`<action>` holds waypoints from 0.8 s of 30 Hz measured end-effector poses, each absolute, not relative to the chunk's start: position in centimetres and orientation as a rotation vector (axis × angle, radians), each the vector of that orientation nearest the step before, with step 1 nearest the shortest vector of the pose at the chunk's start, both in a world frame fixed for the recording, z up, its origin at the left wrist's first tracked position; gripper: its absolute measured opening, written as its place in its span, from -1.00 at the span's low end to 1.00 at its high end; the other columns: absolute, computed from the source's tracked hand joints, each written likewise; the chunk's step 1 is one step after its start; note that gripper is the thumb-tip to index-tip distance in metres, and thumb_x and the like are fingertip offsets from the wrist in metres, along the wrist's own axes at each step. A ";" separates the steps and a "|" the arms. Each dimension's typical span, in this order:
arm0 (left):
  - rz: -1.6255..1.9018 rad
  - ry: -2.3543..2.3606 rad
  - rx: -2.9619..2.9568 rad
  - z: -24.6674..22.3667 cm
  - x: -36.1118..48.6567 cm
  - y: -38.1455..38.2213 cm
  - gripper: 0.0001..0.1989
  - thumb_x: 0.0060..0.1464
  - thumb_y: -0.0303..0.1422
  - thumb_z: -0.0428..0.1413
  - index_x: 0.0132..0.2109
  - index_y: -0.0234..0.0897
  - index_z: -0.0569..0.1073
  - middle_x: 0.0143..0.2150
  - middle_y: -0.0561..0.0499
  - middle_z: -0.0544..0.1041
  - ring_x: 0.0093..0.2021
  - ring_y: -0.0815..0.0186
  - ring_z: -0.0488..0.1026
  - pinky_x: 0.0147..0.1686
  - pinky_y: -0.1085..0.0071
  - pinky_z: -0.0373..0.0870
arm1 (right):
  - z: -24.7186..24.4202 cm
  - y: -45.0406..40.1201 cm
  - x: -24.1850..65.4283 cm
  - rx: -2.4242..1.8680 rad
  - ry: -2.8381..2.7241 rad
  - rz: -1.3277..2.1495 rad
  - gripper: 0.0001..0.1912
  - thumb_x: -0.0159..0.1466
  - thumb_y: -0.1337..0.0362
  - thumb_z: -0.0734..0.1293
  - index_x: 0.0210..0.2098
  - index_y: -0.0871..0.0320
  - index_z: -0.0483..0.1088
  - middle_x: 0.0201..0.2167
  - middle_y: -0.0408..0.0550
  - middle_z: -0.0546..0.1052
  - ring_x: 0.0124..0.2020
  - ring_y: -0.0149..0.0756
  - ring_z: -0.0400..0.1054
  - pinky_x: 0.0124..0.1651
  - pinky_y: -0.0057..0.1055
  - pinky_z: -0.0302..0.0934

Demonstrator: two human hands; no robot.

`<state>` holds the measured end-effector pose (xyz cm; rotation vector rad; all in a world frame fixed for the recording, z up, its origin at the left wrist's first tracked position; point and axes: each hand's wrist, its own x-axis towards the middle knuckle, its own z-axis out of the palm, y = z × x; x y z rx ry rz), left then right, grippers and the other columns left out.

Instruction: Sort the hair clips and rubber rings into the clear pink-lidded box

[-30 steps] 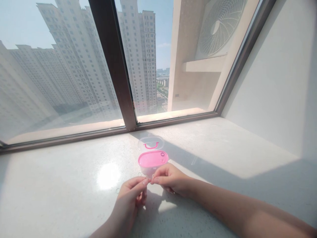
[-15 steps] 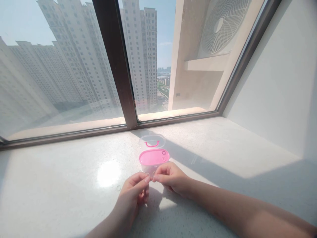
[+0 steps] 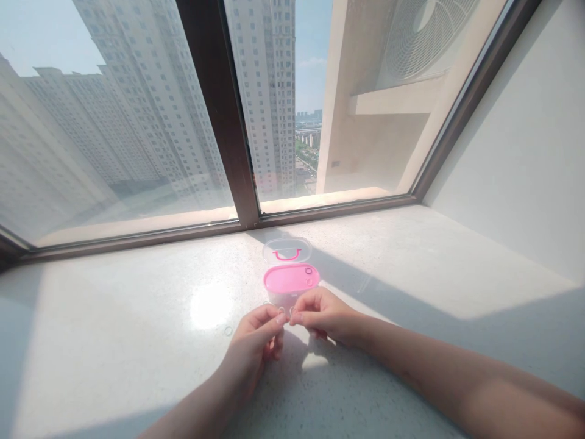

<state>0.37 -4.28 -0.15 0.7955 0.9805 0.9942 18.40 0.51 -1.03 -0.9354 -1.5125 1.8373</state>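
Note:
My left hand (image 3: 259,332) is closed in a pinch, with a small pale ring (image 3: 281,310) showing at the thumb and forefinger. Facing it, my right hand (image 3: 326,316) pinches another small pale ring (image 3: 292,311). The two sets of fingertips are nearly touching, a narrow gap between them. Just beyond the hands stands an oval box with a pink top (image 3: 287,279). On that top, at its right end, lie a dark ring (image 3: 308,271) and a pink ring (image 3: 309,281). My fingers partly hide the front of the box.
A clear oval lid with a pink handle (image 3: 287,256) lies behind the box. One more small ring (image 3: 228,331) rests on the pale speckled sill (image 3: 137,317), left of my left hand. The window frame (image 3: 249,213) closes off the back and a white wall (image 3: 516,152) the right.
The view has shifted a little, so the box and hands sit higher and further right. Both hands keep their pinches, and the gap between the fingertips looks slightly wider.

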 end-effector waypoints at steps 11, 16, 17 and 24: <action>0.979 0.965 0.819 -0.4 0.3 -4.2 -0.78 0.04 -0.28 0.20 -0.43 -0.30 0.36 -0.65 0.17 0.24 -0.64 0.50 0.14 -0.61 0.55 0.02 | -1.2 0.7 18.6 -0.917 -1.535 1.860 -0.69 0.09 0.10 0.44 -0.42 0.27 0.49 -0.74 -0.23 0.34 -0.73 -0.51 0.19 -0.71 -0.61 -0.01; 0.983 0.967 0.825 -0.3 0.4 -4.2 -0.77 0.04 -0.27 0.19 -0.43 -0.31 0.37 -0.66 0.17 0.25 -0.65 0.50 0.13 -0.61 0.55 0.01 | -1.1 0.7 18.5 -0.921 -1.534 1.870 -0.70 0.07 0.12 0.45 -0.43 0.27 0.49 -0.75 -0.24 0.33 -0.74 -0.52 0.18 -0.71 -0.61 0.01; 0.982 0.966 0.825 -0.3 0.4 -4.2 -0.77 0.04 -0.27 0.19 -0.43 -0.31 0.37 -0.66 0.17 0.25 -0.65 0.50 0.13 -0.61 0.55 0.01 | -1.0 0.6 18.5 -0.925 -1.537 1.872 -0.70 0.07 0.12 0.46 -0.44 0.28 0.50 -0.75 -0.24 0.34 -0.74 -0.52 0.18 -0.71 -0.61 0.00; 1.002 0.974 0.826 -0.4 0.5 -4.4 -0.76 0.02 -0.25 0.20 -0.45 -0.30 0.37 -0.67 0.18 0.23 -0.66 0.50 0.10 -0.64 0.57 0.05 | -0.5 0.7 18.5 -0.911 -1.539 1.908 -0.67 0.05 0.09 0.46 -0.45 0.27 0.47 -0.74 -0.24 0.33 -0.73 -0.52 0.18 -0.68 -0.60 0.02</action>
